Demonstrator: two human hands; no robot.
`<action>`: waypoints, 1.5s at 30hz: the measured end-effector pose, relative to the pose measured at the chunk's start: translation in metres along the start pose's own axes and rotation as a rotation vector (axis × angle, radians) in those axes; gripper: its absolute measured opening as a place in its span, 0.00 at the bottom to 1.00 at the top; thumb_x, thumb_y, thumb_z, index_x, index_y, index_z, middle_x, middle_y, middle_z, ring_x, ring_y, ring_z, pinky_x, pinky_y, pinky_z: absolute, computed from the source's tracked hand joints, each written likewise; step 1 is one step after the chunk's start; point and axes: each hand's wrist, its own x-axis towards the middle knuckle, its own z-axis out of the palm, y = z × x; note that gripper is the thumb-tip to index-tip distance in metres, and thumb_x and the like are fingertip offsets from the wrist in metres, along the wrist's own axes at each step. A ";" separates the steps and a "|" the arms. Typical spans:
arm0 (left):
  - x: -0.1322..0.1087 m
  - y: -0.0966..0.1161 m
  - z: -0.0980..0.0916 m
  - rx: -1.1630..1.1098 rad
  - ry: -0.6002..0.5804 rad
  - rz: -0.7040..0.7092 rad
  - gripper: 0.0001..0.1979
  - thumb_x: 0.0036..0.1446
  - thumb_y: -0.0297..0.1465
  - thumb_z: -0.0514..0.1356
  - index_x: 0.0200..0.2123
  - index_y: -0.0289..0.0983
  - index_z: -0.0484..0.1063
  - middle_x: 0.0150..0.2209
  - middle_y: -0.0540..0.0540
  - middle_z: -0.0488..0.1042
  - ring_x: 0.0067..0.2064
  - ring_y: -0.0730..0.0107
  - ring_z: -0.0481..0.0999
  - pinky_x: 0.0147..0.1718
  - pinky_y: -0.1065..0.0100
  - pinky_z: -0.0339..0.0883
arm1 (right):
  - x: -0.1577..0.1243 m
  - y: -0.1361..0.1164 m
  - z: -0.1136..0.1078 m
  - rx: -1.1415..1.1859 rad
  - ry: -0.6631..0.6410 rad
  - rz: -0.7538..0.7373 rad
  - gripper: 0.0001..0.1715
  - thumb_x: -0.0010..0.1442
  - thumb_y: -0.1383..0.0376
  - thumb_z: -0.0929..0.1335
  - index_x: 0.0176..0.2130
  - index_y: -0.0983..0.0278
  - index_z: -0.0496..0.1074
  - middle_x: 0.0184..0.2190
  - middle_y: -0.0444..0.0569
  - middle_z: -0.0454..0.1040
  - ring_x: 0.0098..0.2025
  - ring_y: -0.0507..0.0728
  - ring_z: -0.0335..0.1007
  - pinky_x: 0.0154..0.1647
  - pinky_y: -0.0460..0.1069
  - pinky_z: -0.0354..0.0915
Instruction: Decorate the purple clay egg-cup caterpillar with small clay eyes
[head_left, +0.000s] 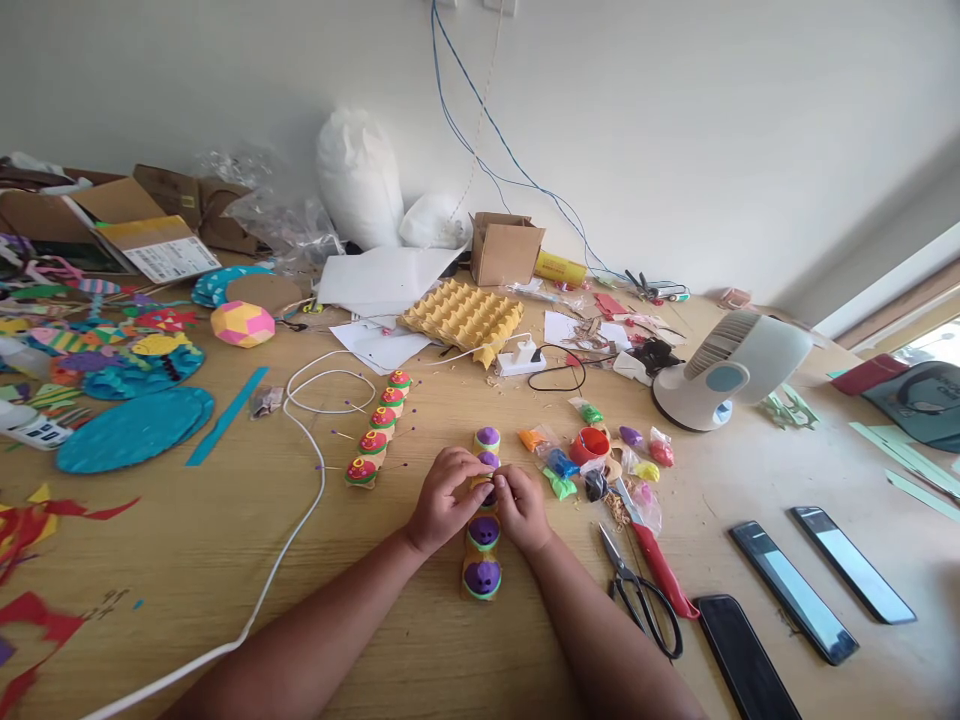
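A strip of egg-carton cups covered with purple clay domes (481,578) and green rims lies lengthwise in front of me. My left hand (448,497) is at the left side of its middle, thumb and forefinger pinched together. From the right, my right hand (522,508) meets it over the strip, its fingers also pinched. Whatever sits between the fingertips is too small and hidden to name. Dark dots mark the two nearest domes. To the left rests a second strip with red and green domes (373,441), thin purple-tipped sticks poking out at its sides.
Clay packets (561,463) and a red tape roll (589,444) lie right of the strip. Nearer are scissors (624,572), a red-handled knife (664,570) and several phones (793,590). Behind stand an egg tray (465,316) and a white fan (731,370). A white cable (304,530) crosses the left side.
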 end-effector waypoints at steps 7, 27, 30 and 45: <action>0.000 -0.002 0.001 0.004 0.006 0.002 0.05 0.65 0.26 0.63 0.42 0.40 0.77 0.39 0.47 0.78 0.46 0.65 0.74 0.50 0.60 0.69 | 0.001 0.000 -0.001 -0.014 0.010 -0.020 0.18 0.72 0.59 0.62 0.33 0.61 0.70 0.25 0.46 0.73 0.27 0.54 0.68 0.31 0.49 0.63; 0.001 -0.003 0.002 0.001 0.015 0.004 0.02 0.64 0.26 0.65 0.39 0.39 0.76 0.37 0.48 0.77 0.44 0.67 0.74 0.48 0.62 0.69 | 0.002 -0.004 -0.001 -0.045 -0.020 -0.017 0.21 0.73 0.58 0.61 0.29 0.61 0.68 0.23 0.45 0.70 0.26 0.54 0.66 0.30 0.49 0.60; -0.001 -0.005 0.003 0.012 0.022 -0.002 0.02 0.65 0.27 0.65 0.40 0.39 0.77 0.37 0.48 0.78 0.45 0.66 0.74 0.48 0.62 0.70 | 0.002 -0.004 -0.001 -0.058 -0.014 -0.006 0.21 0.72 0.58 0.61 0.29 0.61 0.69 0.23 0.46 0.70 0.26 0.54 0.66 0.30 0.49 0.60; -0.003 -0.006 0.002 -0.006 0.017 -0.054 0.16 0.65 0.28 0.64 0.55 0.42 0.75 0.44 0.45 0.79 0.48 0.65 0.76 0.50 0.60 0.72 | 0.001 -0.002 0.000 -0.032 0.057 0.043 0.21 0.73 0.56 0.61 0.34 0.62 0.73 0.25 0.47 0.74 0.27 0.54 0.69 0.30 0.48 0.63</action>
